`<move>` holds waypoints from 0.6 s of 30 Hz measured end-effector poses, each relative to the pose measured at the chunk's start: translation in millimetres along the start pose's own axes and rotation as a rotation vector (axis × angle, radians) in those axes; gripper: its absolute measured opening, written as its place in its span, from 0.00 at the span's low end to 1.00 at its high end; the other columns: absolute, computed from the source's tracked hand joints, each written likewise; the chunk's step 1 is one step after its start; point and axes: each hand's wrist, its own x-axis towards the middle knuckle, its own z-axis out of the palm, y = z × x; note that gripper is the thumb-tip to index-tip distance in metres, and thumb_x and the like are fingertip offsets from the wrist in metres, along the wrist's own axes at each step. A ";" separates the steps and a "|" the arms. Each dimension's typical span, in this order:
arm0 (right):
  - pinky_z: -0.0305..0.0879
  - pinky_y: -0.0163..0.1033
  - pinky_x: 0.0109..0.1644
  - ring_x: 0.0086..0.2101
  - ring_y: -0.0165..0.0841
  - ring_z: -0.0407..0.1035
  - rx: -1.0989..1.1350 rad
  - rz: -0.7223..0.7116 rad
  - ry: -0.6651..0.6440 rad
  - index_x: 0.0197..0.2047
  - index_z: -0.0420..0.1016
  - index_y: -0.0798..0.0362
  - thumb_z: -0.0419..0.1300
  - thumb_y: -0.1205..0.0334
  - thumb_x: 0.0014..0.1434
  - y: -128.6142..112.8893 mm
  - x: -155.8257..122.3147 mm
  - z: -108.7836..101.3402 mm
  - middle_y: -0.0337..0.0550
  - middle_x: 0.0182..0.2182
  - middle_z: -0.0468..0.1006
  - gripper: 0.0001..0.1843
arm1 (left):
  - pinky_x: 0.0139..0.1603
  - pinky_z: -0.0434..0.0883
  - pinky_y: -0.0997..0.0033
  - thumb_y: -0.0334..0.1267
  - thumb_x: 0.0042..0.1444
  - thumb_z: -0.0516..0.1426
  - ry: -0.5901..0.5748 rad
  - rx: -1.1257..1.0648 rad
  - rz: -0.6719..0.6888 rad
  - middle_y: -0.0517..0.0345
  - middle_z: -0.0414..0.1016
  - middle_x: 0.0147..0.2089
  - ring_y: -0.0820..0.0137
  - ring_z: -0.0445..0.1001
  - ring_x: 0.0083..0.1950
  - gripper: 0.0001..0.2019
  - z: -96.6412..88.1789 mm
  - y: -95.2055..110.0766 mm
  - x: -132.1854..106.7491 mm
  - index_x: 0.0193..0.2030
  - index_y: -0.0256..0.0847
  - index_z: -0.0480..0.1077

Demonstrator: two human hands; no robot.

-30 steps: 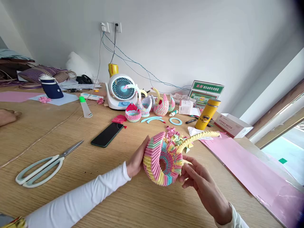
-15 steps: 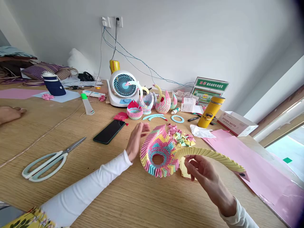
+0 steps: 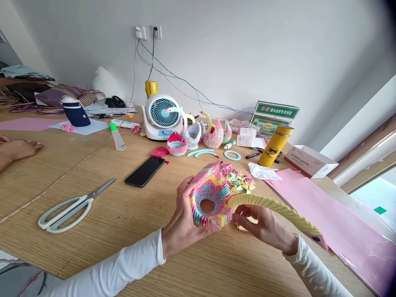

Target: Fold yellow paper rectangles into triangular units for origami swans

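A swan body [image 3: 213, 185] of folded pink, yellow and blue paper pieces sits in front of me, its round hollow facing me. My left hand [image 3: 185, 222] wraps round its left side, thumb along the near rim. A long curved yellow paper neck [image 3: 272, 202] reaches right from the body and ends in a pink tip. Curled fingers of my right hand [image 3: 262, 227] grip this neck near its base; the fingertips are partly hidden. Loose folded paper pieces [image 3: 241, 181] lie just behind. Under my right hand is a small stack of yellow paper [image 3: 243, 227].
Scissors [image 3: 71, 208] and a phone [image 3: 145, 171] lie left. Finished paper swans [image 3: 213, 136] stand by a fan [image 3: 162, 117]. A yellow flask [image 3: 275, 146], a sticky note box [image 3: 309, 161] and pink sheets [image 3: 334, 218] are right. Another person's hand [image 3: 20, 149] rests at far left.
My left hand has moved from beside the swan body to take hold of its left side. My right hand has shifted slightly left along the neck toward its base. The view has shifted slightly.
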 end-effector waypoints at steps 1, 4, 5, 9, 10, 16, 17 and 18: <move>0.69 0.36 0.33 0.29 0.31 0.72 0.009 -0.016 0.024 0.33 0.71 0.52 0.53 0.56 0.62 0.2 -0.3 2.2 0.41 0.27 0.77 0.11 | 0.63 0.57 0.48 0.49 0.44 0.65 -0.025 -0.021 0.035 0.40 0.41 0.65 0.50 0.46 0.67 0.47 -2.3 -7.1 4.9 0.64 0.46 0.40; 0.69 0.34 0.30 0.27 0.30 0.71 0.005 -0.135 0.135 0.34 0.69 0.51 0.54 0.55 0.61 2.2 0.2 8.5 0.39 0.26 0.74 0.09 | 0.64 0.55 0.48 0.53 0.45 0.63 -0.118 -0.083 0.127 0.41 0.44 0.64 0.51 0.47 0.67 0.45 -10.7 -25.8 19.5 0.64 0.46 0.42; 0.69 0.34 0.29 0.25 0.30 0.70 -0.021 -0.169 0.171 0.33 0.69 0.50 0.55 0.55 0.60 2.9 0.8 10.0 0.38 0.25 0.73 0.09 | 0.64 0.55 0.47 0.54 0.46 0.62 -0.155 -0.079 0.148 0.41 0.44 0.65 0.51 0.46 0.67 0.45 -13.1 -29.5 22.6 0.64 0.46 0.42; 0.65 0.34 0.27 0.21 0.29 0.66 -0.125 -0.205 0.211 0.28 0.66 0.50 0.54 0.56 0.61 4.0 3.2 12.7 0.35 0.19 0.69 0.11 | 0.64 0.49 0.45 0.52 0.50 0.60 -0.127 0.147 0.189 0.41 0.40 0.67 0.49 0.41 0.69 0.41 -17.9 -24.2 19.3 0.64 0.45 0.44; 0.64 0.34 0.26 0.20 0.29 0.65 -0.128 -0.203 0.210 0.28 0.65 0.50 0.54 0.56 0.61 3.9 3.3 12.8 0.35 0.18 0.68 0.11 | 0.63 0.50 0.46 0.51 0.52 0.59 -0.101 0.206 0.214 0.42 0.41 0.67 0.49 0.42 0.68 0.36 -17.7 -18.7 15.5 0.63 0.45 0.48; 0.63 0.34 0.25 0.20 0.30 0.65 -0.058 -0.137 0.224 0.31 0.68 0.50 0.56 0.53 0.60 3.3 1.5 14.1 0.34 0.18 0.68 0.10 | 0.56 0.50 0.54 0.54 0.51 0.58 -0.150 0.461 0.315 0.53 0.68 0.54 0.55 0.59 0.59 0.21 -5.6 12.4 -1.4 0.48 0.46 0.66; 0.63 0.34 0.25 0.20 0.30 0.65 -0.039 -0.128 0.226 0.31 0.68 0.49 0.57 0.53 0.59 3.4 1.1 14.5 0.34 0.18 0.68 0.10 | 0.56 0.50 0.54 0.55 0.51 0.58 -0.151 0.467 0.282 0.53 0.69 0.54 0.56 0.59 0.58 0.21 -2.8 14.6 -1.7 0.47 0.45 0.67; 0.64 0.35 0.26 0.21 0.30 0.66 -0.021 -0.121 0.229 0.31 0.69 0.49 0.57 0.53 0.59 3.7 0.7 15.0 0.35 0.19 0.69 0.10 | 0.56 0.49 0.55 0.54 0.51 0.58 -0.153 0.468 0.245 0.54 0.70 0.53 0.56 0.60 0.58 0.19 -0.2 16.1 -1.4 0.45 0.45 0.68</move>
